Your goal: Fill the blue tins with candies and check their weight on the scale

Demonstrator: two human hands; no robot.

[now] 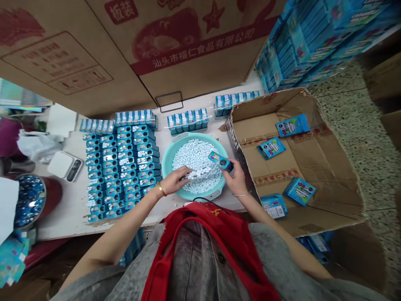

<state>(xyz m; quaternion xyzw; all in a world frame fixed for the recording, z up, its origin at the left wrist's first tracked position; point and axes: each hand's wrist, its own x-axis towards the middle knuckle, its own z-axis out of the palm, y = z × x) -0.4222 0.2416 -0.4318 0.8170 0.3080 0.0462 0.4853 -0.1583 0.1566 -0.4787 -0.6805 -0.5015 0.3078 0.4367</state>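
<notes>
A small blue box with a dark round opening in its top face [219,160] is above the right side of a round mint-green plastic basin [167,155], held at its near end by the fingers of the right hand [237,180]. The basin holds a broad bed of small white pellets [200,151]. The left hand [176,179] is over the basin's left side, thumb and fingers narrowed beside a heap of pellets; what they grip beneath the heap is hidden, so I cannot tell how closed they are. Left of the basin, 4 columns of similar blue boxes [125,167] stand on the white tabletop [70,209], many with pellets showing on top. To the right, an open brown cardboard carton [282,167] contains 4 blue printed packs [300,191], 1 partly hidden by its near wall. At far left, a dark red bucket [54,196] holds shiny blue pieces [29,198], partly covered by a white sheet [6,205]. Behind, large printed cardboard boxes [125,62] are cut off by the top edge, their small print too blurred to read.
</notes>
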